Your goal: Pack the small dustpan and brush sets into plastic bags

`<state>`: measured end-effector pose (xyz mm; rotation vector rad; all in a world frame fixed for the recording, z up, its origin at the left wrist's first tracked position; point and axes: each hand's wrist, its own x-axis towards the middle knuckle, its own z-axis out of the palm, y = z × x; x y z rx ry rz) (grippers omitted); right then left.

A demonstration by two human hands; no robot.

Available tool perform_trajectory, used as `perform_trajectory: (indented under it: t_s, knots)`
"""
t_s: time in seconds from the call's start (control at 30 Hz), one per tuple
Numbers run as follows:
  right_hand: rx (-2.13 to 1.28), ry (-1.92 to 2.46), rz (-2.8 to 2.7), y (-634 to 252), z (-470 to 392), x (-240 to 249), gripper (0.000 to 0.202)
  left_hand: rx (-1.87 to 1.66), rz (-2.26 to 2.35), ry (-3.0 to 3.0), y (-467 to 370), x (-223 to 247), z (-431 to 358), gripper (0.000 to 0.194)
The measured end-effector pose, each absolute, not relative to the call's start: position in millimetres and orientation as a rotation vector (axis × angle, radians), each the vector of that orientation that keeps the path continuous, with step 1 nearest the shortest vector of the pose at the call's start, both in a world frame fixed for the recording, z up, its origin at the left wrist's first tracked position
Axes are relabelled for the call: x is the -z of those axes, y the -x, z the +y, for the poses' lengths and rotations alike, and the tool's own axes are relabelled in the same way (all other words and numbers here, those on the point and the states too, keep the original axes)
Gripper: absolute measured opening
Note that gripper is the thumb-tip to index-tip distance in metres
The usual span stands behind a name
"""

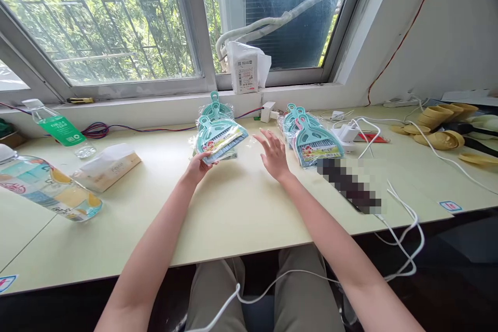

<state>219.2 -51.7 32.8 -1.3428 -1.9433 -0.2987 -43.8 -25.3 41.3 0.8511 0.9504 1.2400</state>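
My left hand (200,167) grips the lower edge of a teal dustpan and brush set (221,137), wrapped in clear plastic with a printed label. That set is tilted in front of a stack of similar wrapped sets (215,110) by the window sill. My right hand (273,155) hovers over the table with its fingers spread and nothing in them. Just right of it lies a second pile of wrapped dustpan sets (316,140), teal with a bit of pink showing. The fingers under the held set are partly hidden.
At the left are a green-labelled bottle (62,127), a large patterned bottle (50,187) and a tissue pack (109,166). A blurred dark phone-like object (348,187) and white cables (408,254) lie right. Yellow pieces (439,124) sit far right; a white box (246,73) stands on the sill.
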Motion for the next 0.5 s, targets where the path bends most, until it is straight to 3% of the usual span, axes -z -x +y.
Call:
perform_trajectory:
  t_s: [0.1, 0.23, 0.4, 0.5]
  knots:
    - [0.27, 1.298, -1.934, -223.3, -45.0, -29.0, 0.055, -1.222, 0.975, -0.825, 45.6, -38.2, -25.3, 0.034]
    - [0.083, 1.188, -1.832, -225.6, -36.7, -26.3, 0.016, -1.058, 1.016, -0.9, 38.7, -35.9, -29.8, 0.022]
    - [0.002, 1.196, -1.629, -219.6, -38.5, -24.8, 0.021, -0.81, 0.953, -1.13, 35.3, -38.1, -38.4, 0.021]
    - [0.029, 1.275, -1.588, -216.6, -42.5, -24.0, 0.017, -0.713, 0.892, -1.278, 33.4, -40.1, -42.1, 0.032]
